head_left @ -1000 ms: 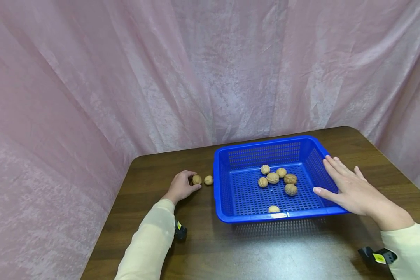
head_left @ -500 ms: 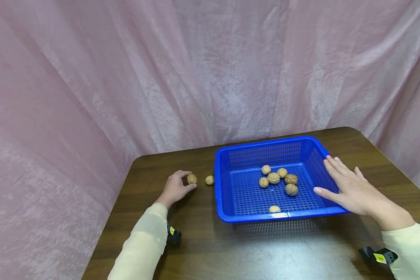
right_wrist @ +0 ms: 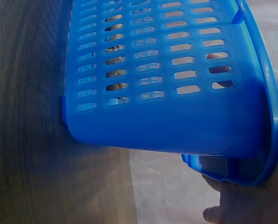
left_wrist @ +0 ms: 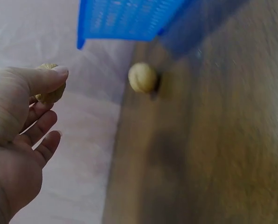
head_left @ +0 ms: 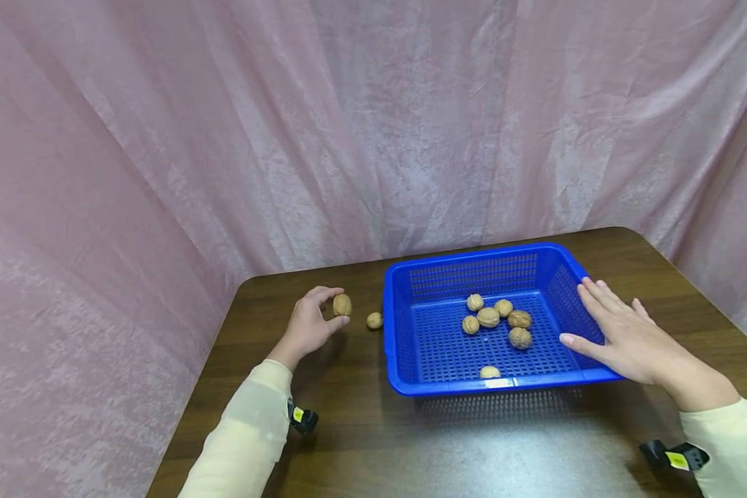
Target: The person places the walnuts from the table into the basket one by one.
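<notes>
My left hand [head_left: 305, 324] pinches a walnut [head_left: 342, 305] between thumb and fingers, raised above the left part of the table. In the left wrist view this walnut [left_wrist: 56, 94] is partly hidden behind the thumb. Another walnut [head_left: 374, 320] lies on the wood just left of a blue plastic basket [head_left: 436, 389]. Several walnuts [head_left: 488, 317] sit inside the basket, most grouped near its middle and one by the front wall. My right hand [head_left: 629, 342] rests on the basket's right rim with fingers extended; the right wrist view shows the slotted wall [right_wrist: 153, 121] beside it.
The dark brown wooden table [head_left: 361, 443] has rounded far corners. Behind it hangs a pink curtain [head_left: 411, 138], which also covers the left side. A small black device [head_left: 301, 418] is strapped at each wrist.
My left hand has drawn left, away from the basket, and lifted the walnut off the table. The right hand stays on the basket rim.
</notes>
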### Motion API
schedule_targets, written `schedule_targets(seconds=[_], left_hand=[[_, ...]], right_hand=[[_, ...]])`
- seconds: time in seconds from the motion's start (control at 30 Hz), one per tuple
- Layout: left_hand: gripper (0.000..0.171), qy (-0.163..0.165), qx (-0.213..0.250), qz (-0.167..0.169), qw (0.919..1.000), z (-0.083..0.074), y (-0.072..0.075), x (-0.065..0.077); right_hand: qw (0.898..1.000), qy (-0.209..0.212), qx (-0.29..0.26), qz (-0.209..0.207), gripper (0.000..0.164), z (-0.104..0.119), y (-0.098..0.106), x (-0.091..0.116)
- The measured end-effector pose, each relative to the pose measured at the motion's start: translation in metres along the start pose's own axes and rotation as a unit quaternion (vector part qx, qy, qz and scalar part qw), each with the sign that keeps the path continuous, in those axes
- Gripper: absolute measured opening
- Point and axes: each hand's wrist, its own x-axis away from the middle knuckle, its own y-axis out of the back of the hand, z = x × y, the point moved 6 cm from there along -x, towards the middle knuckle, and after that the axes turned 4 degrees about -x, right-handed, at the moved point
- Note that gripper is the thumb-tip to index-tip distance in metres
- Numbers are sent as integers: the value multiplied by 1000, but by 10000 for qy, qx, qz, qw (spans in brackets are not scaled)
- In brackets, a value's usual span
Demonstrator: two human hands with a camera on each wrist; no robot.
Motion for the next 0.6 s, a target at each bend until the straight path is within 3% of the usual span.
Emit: schedule_targets(seconds=[0.27,0.6], left_hand=[[51,-465,38,-152,9988,-34,14,-2],[51,-1403,288,-260,9894,-98,23,-10]], right_hand=[[10000,-22,-37,-1,92,-1,0,0],[10000,0,-52,-36,92,-1,0,0]])
